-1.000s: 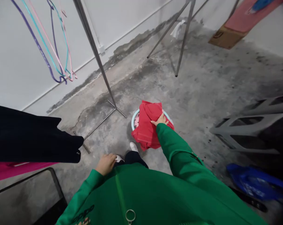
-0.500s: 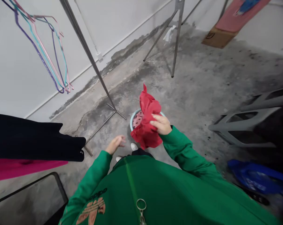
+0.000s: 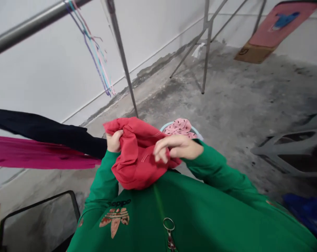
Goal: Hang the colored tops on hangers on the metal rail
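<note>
A crumpled red garment (image 3: 137,157) with pale stitching hangs in front of my chest; its folds hide what kind of garment it is. My left hand (image 3: 114,141) has its fingers wrapped round the garment's upper left edge. Over the right part of the red cloth is my right hand (image 3: 180,147), its fingers loosely bent and apart, not closed on the fabric. Behind that hand, a light blue basin (image 3: 165,126) on the floor holds a pink cloth with dark marks (image 3: 180,126), partly hidden by my hand.
On the left, black clothing (image 3: 48,129) and magenta clothing (image 3: 43,152) hang. Several hangers (image 3: 95,52) dangle from a metal rail (image 3: 37,26) with an upright pole (image 3: 124,59). A metal stand (image 3: 207,56), a cardboard box (image 3: 254,53) and a grey plastic stool (image 3: 286,150) are further right.
The red garment has come up from over the basin towards my chest and left. My left hand, empty before, now grips it; my right hand has loosened from it.
</note>
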Available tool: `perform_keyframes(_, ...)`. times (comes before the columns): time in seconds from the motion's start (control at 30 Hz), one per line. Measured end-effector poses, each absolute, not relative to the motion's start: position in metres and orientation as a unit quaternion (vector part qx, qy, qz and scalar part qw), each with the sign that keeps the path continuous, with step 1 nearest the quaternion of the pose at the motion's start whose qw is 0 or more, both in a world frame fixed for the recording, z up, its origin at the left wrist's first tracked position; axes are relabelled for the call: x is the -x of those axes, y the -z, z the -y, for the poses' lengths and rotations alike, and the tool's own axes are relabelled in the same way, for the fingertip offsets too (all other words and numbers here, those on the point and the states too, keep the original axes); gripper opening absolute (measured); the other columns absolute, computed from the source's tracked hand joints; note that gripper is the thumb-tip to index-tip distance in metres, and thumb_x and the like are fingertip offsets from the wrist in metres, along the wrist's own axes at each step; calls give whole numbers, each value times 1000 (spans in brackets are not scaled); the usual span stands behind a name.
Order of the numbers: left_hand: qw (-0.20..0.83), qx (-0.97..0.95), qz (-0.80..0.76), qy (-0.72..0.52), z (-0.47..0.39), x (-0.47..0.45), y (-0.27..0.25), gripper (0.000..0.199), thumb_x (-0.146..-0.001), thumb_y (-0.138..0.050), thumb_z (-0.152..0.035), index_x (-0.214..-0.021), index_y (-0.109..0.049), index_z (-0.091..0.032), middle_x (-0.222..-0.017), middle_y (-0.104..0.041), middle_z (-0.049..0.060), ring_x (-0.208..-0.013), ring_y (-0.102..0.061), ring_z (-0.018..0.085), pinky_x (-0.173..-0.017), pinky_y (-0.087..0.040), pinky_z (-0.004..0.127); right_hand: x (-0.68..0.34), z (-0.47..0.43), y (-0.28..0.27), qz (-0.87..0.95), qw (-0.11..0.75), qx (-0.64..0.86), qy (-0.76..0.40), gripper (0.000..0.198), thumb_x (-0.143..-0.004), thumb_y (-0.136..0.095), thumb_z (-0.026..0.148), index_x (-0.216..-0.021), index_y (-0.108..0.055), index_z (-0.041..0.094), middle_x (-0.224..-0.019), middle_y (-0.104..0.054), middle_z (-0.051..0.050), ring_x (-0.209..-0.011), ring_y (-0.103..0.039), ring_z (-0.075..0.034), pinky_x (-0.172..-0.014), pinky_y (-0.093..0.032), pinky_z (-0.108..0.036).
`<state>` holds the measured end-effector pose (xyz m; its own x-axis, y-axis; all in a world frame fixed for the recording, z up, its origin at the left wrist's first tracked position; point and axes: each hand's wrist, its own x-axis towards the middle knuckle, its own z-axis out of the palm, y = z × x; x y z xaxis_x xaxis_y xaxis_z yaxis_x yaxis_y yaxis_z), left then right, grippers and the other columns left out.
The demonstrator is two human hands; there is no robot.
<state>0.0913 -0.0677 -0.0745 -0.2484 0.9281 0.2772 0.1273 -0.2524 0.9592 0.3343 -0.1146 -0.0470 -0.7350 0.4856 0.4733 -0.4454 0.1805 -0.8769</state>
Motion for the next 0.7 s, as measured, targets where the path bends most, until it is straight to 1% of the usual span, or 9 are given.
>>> perform_keyframes(0.07, 224, -550, -509, -622, 90, -74, 56, 32, -73, -66, -47, -87, -65, -18, -88, -70, 3, -88, -66, 20, -89, -53, 34, -340, 117, 29, 650, 451, 84, -606, 35, -93, -51, 36, -121, -55, 16, -92, -65, -8, -90, -64, -16, -84, -51, -31)
perform_keyframes(0.13, 151, -617, -510, -580, 110, -75, 43, 39, -81, -58, -47, -104, -64, -17, -107, -69, 8, -108, -63, 23, -102, -46, 37, -323, 118, 17, 674, 468, 132, -557, 56, -87, -58, 45, -136, -44, 21, -117, -61, -11, -112, -59, -22, -98, -47, -39)
perform_keyframes(0.2, 116, -709, -499, -485, 122, -88, 35, 41, -87, -51, -42, -117, -59, -15, -119, -65, 11, -120, -56, 24, -110, -40, 38, -291, 118, 12, 717, 454, 180, -498, 85, -78, -66, 52, -148, -26, 22, -143, -43, -14, -132, -43, -27, -110, -37, -45)
perform_keyframes(0.27, 110, -789, -479, -367, 126, -101, 31, 40, -87, -48, -34, -120, -57, -14, -120, -65, 13, -122, -55, 25, -111, -38, 37, -254, 115, 16, 736, 460, 242, -434, 99, -73, -69, 50, -151, -17, 19, -153, -27, -14, -141, -28, -29, -116, -28, -46)
perform_keyframes(0.33, 129, -831, -468, -273, 127, -104, 29, 40, -84, -49, -29, -120, -58, -13, -115, -67, 13, -118, -58, 26, -108, -42, 39, -224, 108, 22, 719, 487, 291, -401, 88, -75, -65, 41, -148, -25, 15, -153, -29, -13, -142, -28, -27, -119, -24, -44)
perform_keyframes(0.4, 150, -836, -467, -245, 129, -91, 30, 51, -80, -54, -33, -126, -53, -10, -120, -64, 16, -121, -56, 30, -108, -42, 43, -204, 97, 27, 676, 512, 313, -427, 65, -75, -56, 30, -137, -44, 12, -142, -46, -12, -134, -41, -25, -117, -28, -41)
perform_keyframes(0.5, 163, -829, -451, -288, 138, -47, 41, 73, -80, -58, -43, -141, -36, -10, -140, -48, 19, -135, -40, 33, -114, -33, 46, -189, 74, 24, 586, 524, 317, -531, 39, -70, -48, 22, -105, -64, 12, -111, -68, -9, -109, -61, -23, -107, -42, -41)
perform_keyframes(0.63, 152, -745, -516, -395, 146, 18, 86, 61, -91, -44, -47, -142, -34, -15, -143, -43, 18, -136, -39, 28, -113, -33, 44, -177, 47, 9, 503, 486, 309, -645, 15, -64, -52, 20, -76, -60, 15, -76, -69, -5, -88, -67, -24, -92, -52, -44)
perform_keyframes(0.7, 103, -652, -609, -441, 146, 36, 115, 72, -83, -55, -53, -139, -36, -11, -143, -40, 21, -137, -36, 32, -113, -30, 49, -170, 42, 3, 502, 451, 290, -679, 9, -67, -54, 25, -71, -56, 17, -69, -66, -5, -86, -67, -25, -87, -54, -45)
